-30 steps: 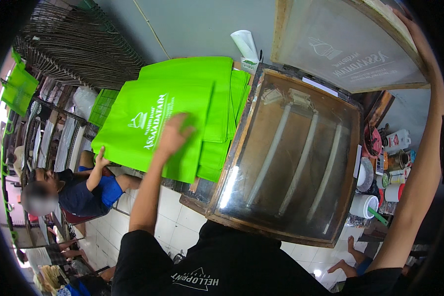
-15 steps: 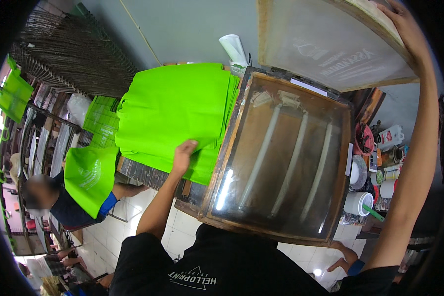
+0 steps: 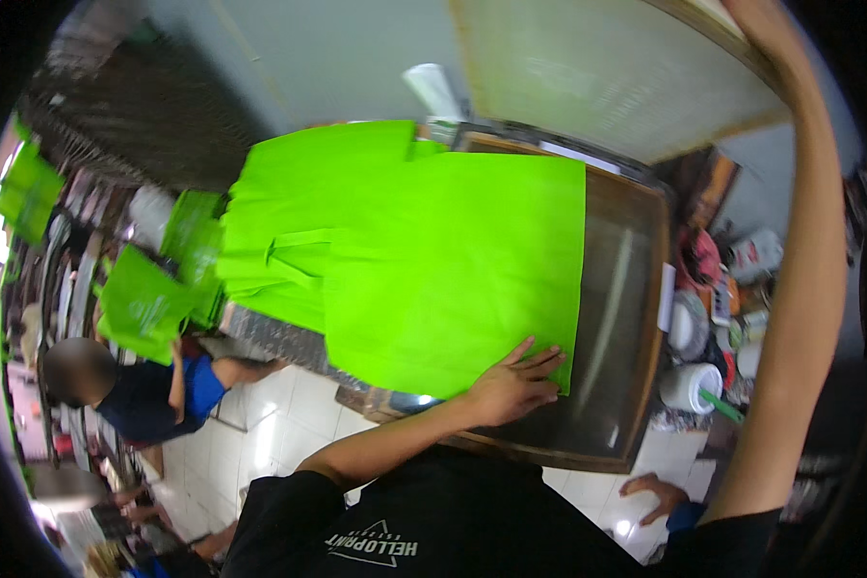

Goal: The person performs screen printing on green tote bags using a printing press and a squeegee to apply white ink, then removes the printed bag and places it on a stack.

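A flat lime-green fabric bag [image 3: 453,260] lies partly over the glass top [image 3: 612,289] of a wood-framed box, with its left part over a stack of similar green bags [image 3: 299,183]. At the bag's near right corner is my left hand [image 3: 518,387], holding the fabric with the fingers along its edge. Up at the top right, my right hand [image 3: 766,29] grips the outer edge of a tilted-up printing screen [image 3: 617,72]. That screen has a pale mesh with a faint design, and its fingertips' grip is partly cut off by the view's edge.
At right stand a white tub [image 3: 689,387] with a green-handled tool, a red bowl [image 3: 700,258] and several containers. A co-worker [image 3: 154,385] sits at left with a green printed bag [image 3: 144,303]. A wire rack [image 3: 135,116] leans behind; a white roll [image 3: 433,91] stands by the wall.
My left hand has moved right from the stack, drawing the top green bag across the glass. My right hand still holds the screen up. The co-worker's bag has shifted left.
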Action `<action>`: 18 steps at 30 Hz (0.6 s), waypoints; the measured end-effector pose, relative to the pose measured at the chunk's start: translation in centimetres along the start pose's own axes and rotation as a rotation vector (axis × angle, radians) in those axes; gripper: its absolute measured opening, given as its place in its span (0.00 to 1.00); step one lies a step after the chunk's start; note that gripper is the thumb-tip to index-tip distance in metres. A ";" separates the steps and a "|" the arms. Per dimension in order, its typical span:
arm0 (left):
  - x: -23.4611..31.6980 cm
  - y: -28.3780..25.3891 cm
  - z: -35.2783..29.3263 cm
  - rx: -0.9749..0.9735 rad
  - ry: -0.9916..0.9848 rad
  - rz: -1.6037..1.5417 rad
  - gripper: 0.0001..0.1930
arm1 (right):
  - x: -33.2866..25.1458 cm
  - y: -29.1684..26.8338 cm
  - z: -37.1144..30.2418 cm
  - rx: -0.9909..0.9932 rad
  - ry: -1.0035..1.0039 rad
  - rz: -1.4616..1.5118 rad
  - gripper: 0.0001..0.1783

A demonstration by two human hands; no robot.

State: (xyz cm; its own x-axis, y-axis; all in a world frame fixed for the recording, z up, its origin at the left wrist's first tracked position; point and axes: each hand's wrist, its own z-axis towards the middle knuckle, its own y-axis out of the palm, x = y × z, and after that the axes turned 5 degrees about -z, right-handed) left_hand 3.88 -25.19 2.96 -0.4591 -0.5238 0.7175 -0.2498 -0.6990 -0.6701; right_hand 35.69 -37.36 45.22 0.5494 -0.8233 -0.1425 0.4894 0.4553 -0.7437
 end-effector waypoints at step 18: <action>-7.7 -5.5 28.0 -0.170 -0.652 0.362 0.74 | -0.3 1.9 0.0 0.079 -0.318 -0.176 0.23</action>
State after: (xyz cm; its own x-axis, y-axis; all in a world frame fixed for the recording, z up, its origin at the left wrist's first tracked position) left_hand 32.65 -30.96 6.48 0.0457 -0.9241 0.3794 -0.3316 -0.3723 -0.8669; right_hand 36.47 -36.24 43.86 0.6286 -0.7509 0.2025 0.6394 0.3508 -0.6842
